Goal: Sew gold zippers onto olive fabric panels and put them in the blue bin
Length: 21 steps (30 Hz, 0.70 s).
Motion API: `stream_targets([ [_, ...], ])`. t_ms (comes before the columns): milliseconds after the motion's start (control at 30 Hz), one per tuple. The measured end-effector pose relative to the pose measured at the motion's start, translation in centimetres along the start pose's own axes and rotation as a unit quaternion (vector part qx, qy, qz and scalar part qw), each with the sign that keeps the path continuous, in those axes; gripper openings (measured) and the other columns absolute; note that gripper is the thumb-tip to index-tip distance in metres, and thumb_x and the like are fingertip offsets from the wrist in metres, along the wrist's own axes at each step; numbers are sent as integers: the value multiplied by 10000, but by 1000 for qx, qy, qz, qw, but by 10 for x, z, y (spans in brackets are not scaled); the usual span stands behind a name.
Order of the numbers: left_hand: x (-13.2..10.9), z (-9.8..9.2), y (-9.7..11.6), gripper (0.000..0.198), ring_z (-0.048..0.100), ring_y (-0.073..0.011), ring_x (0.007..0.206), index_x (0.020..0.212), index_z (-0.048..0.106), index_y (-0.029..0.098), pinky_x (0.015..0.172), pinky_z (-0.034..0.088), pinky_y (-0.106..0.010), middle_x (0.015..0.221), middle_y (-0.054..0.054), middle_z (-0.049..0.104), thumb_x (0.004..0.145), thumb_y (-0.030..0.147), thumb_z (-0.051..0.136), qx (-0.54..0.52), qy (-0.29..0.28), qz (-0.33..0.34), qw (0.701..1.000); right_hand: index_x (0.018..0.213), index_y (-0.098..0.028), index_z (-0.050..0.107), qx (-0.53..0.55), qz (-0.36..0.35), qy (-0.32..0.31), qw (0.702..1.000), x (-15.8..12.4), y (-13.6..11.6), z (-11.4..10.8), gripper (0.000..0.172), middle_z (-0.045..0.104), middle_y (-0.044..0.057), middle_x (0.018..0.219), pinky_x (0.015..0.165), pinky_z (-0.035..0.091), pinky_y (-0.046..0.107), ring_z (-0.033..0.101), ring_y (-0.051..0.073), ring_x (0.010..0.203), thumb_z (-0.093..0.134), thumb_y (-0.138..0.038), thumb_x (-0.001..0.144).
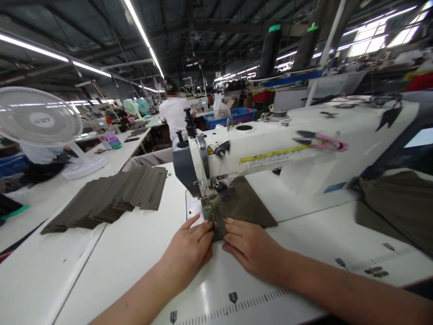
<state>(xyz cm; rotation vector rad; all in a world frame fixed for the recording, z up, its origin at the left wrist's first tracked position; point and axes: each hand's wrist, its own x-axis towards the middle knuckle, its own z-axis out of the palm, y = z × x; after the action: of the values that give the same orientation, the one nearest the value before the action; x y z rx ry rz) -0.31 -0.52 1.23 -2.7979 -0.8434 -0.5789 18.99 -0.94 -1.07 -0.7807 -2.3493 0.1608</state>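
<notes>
A white sewing machine (270, 149) stands on the white table (135, 243). Under its needle lies a dark olive fabric piece (243, 203) with a narrow strip (218, 221) at its near edge. My left hand (191, 248) rests on the table with its fingertips pressed on the strip's left side. Flat beside it, my right hand (250, 246) has its fingers stretched out, touching the strip's right side. Both hands sit just in front of the presser foot (210, 198).
A fanned stack of olive fabric pieces (111, 198) lies at the left. Pink thread snips (321, 141) rest on the machine's arm. More olive cloth (399, 207) is heaped at the right. A white fan (40, 119) stands far left. A person in white (174, 115) sits behind.
</notes>
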Motion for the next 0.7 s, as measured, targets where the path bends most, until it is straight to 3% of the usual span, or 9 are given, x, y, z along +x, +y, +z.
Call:
stream_targets([
  [233,6,4,-10,211,627,-189,880,882,602,125,970,405,-432,947,-109,654,814,112,402,17,-20,-3,1000,777,-118,620,2,5,-9,1000,9,9,1,149,644,93,835,930,430,324,583,191,925,480,-121,830],
  [533,15,12,-30,225,622,-171,795,875,599,137,918,453,-390,816,-79,627,846,103,379,6,22,-2,1000,824,-129,610,30,21,-8,999,22,26,7,147,636,97,913,912,440,321,566,188,955,464,-118,828],
  [600,15,14,-32,219,619,-178,809,902,592,128,897,469,-383,831,-89,623,850,106,380,4,37,-4,999,834,-134,613,-5,8,10,1000,22,24,5,154,640,99,909,879,461,324,575,193,935,460,-117,829],
  [700,10,16,-30,213,612,-194,851,949,584,133,881,480,-397,879,-105,617,851,114,396,14,42,-33,998,703,-162,610,-119,-31,63,990,20,17,1,199,635,73,707,733,513,337,607,196,748,464,-125,834],
])
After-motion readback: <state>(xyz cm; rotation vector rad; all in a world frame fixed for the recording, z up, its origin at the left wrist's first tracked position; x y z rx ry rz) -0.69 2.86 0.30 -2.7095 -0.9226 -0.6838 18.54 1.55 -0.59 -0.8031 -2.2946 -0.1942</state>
